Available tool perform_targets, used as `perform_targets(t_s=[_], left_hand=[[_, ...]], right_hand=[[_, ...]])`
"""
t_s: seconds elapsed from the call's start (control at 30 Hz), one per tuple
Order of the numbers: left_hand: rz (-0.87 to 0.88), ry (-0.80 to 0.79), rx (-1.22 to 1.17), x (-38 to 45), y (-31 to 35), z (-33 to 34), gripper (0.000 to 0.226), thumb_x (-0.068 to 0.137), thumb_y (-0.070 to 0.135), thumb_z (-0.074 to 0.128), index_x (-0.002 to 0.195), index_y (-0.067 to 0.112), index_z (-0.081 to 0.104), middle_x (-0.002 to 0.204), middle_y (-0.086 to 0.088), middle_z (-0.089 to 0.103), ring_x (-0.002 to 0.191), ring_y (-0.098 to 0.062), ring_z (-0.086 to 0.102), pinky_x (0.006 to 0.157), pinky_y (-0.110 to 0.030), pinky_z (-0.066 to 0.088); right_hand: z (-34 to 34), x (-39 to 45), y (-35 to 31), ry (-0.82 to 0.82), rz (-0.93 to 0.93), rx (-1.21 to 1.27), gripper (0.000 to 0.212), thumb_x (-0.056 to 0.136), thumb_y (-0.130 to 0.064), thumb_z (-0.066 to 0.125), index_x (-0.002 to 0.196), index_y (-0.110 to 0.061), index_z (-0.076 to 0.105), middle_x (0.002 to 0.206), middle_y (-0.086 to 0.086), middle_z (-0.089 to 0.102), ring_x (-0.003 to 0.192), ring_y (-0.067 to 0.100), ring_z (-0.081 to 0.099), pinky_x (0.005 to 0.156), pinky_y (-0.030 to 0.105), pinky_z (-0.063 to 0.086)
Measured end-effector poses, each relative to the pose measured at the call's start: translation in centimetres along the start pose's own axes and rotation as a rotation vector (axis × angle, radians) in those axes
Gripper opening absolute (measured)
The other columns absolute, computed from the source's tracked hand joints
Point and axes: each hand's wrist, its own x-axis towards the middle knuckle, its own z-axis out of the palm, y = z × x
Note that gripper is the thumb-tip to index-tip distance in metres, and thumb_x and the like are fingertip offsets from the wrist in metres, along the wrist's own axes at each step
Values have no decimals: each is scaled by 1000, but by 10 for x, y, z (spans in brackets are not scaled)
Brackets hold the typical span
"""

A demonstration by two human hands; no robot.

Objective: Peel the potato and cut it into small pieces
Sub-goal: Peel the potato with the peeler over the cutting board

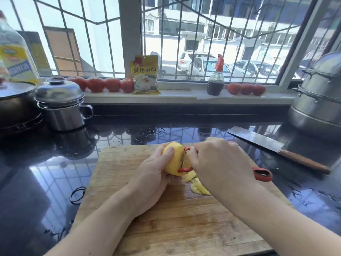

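Note:
A yellow potato [176, 159], mostly peeled, is held above the wooden cutting board [129, 174] by my left hand [153, 178], which grips it from the left and below. My right hand [219, 163] is closed on a red peeler [184, 163] whose blade lies against the potato's right side; the peeler's red handle end [263, 174] sticks out behind the hand. A pile of yellow peels [197, 185] lies on the board under the hands.
A cleaver [276, 148] with a wooden handle lies on the dark counter [36, 172] at the right. A lidded steel pot [62, 106] stands back left, a large steamer [321, 93] back right. Tomatoes [103, 84], a packet [145, 74] and a sauce bottle [215, 84] line the sill. A black hair band [77, 195] lies left of the board.

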Motion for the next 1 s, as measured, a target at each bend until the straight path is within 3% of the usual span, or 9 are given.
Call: perform_targets(t_s=[0.13, 0.23, 0.33, 0.47, 0.57, 0.7, 0.8, 0.9, 1.0], left_hand=[[16, 71, 13, -1, 1, 5, 49, 100, 44, 55, 133, 9, 59, 118, -19, 66, 103, -35, 57, 90, -55, 43], [4, 108, -30, 1, 4, 5, 52, 95, 50, 49, 133, 15, 57, 116, -25, 68, 93, -36, 64, 73, -38, 52], [-66, 85, -96, 0, 8, 3, 56, 105, 52, 40, 136, 7, 50, 109, -30, 69, 80, -36, 67, 61, -33, 51], [-185, 15, -155, -3, 15, 2, 62, 103, 60, 38, 121, 5, 60, 102, -25, 70, 66, -31, 63, 57, -34, 43], [-206, -46, -201, -5, 19, -2, 50, 101, 49, 43, 113, 3, 61, 98, -26, 61, 63, -29, 58, 56, -34, 40], [-223, -168, -285, -9, 22, -7, 47, 96, 34, 43, 126, 0, 55, 108, -25, 52, 68, -25, 55, 56, -29, 47], [-224, -252, -366, -9, 21, -7, 57, 103, 42, 51, 142, 1, 52, 114, -23, 58, 71, -22, 60, 62, -29, 54], [-228, -237, -394, -7, 18, 0, 62, 99, 59, 52, 131, 6, 61, 92, -15, 67, 62, -19, 64, 57, -26, 56], [-259, -137, -350, -8, 19, 7, 71, 94, 69, 45, 127, 11, 68, 92, -16, 68, 59, -20, 63, 48, -26, 54]], right_hand=[[-2, -1, 1, -54, -30, -186, 52, 67, -25, 86, 54, -26, 35, 56, -4, 42, 43, 26, 48, 42, 26, 31], [-3, 2, 15, -30, -42, -201, 44, 91, -33, 66, 58, -25, 37, 64, -6, 40, 56, 27, 57, 50, 32, 44], [-7, 8, 36, 58, -87, -54, 45, 103, -38, 44, 60, -24, 42, 65, -7, 42, 57, 22, 54, 53, 34, 48], [-2, 13, 45, 87, -219, 240, 49, 103, -38, 43, 57, -24, 40, 60, -9, 41, 51, 11, 43, 48, 32, 39], [5, 10, 42, 48, -260, 308, 47, 102, -45, 38, 59, -25, 43, 62, -10, 42, 55, 10, 45, 50, 35, 41], [9, 7, 42, 55, -224, 410, 48, 102, -45, 39, 59, -24, 42, 61, -9, 43, 55, 12, 45, 49, 42, 43], [4, 7, 44, 94, -222, 501, 48, 102, -41, 44, 59, -22, 45, 63, -8, 44, 56, 14, 47, 50, 44, 42], [0, 5, 36, 128, -253, 490, 47, 103, -39, 46, 61, -18, 48, 65, -7, 44, 57, 15, 47, 50, 40, 42], [0, 0, 22, 103, -304, 388, 43, 103, -39, 43, 64, -22, 49, 66, -9, 42, 55, 13, 44, 47, 28, 38]])
